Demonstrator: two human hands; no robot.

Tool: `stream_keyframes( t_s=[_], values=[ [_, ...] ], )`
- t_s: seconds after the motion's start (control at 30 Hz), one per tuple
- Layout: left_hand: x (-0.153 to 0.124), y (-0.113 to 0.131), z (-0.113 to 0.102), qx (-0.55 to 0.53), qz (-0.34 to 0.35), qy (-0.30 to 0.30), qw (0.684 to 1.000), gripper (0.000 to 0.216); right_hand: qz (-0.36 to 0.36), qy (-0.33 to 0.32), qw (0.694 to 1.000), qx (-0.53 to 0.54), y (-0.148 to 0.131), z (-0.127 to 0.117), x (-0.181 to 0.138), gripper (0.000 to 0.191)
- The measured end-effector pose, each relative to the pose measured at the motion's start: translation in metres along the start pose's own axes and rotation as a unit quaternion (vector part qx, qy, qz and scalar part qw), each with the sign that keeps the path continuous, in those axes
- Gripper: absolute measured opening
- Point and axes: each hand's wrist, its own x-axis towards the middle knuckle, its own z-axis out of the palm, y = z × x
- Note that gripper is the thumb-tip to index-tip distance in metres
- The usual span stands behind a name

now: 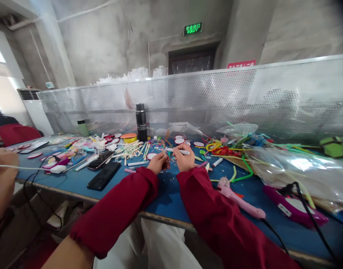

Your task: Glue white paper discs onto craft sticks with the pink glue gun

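Note:
Just above the blue table, my right hand (185, 157) grips a white marker pen (183, 151) whose tip points left, toward my other hand. My left hand (159, 163) is closed, pinching a small thin stick (164, 151) upright between the fingertips; its exact kind is too small to make out. Both wrists come out of dark red sleeves. Close behind my left hand lies a white disc with a red rim (151, 156). A white-and-blue pen (138, 163) rests to its left.
Two black phones (104, 175) lie left, near a pile of craft sticks (132, 150) and a black bottle (141, 123). A pink glue gun (241, 201), a purple box (294, 205) and plastic bags (300, 168) lie right. Another person's hand (5, 160) shows far left.

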Motion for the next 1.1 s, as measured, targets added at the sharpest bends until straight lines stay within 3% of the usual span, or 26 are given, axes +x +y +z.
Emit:
stream_keyframes(
  t_s=[0.13, 0.77, 0.97, 1.1],
  values=[
    [-0.0005, 0.0017, 0.003, -0.018, -0.018, -0.002, 1.0, 0.045, 0.003, -0.025, 1.0, -0.009, -0.0016, 0.0003, -0.0008, 0.012],
    [0.0011, 0.001, 0.0026, -0.028, 0.001, -0.008, 1.0, 0.044, 0.009, 0.002, 1.0, -0.015, 0.0044, -0.0004, 0.0018, 0.012],
    [-0.0009, 0.0028, 0.0046, -0.033, -0.009, -0.006, 0.999, 0.044, 0.005, -0.021, 1.0, -0.006, 0.0041, 0.0006, 0.0018, 0.012],
    [-0.0006, 0.0022, 0.0045, -0.032, -0.011, -0.008, 0.999, 0.045, 0.006, 0.006, 1.0, -0.015, 0.0045, 0.0006, 0.0024, 0.012]
  ],
)
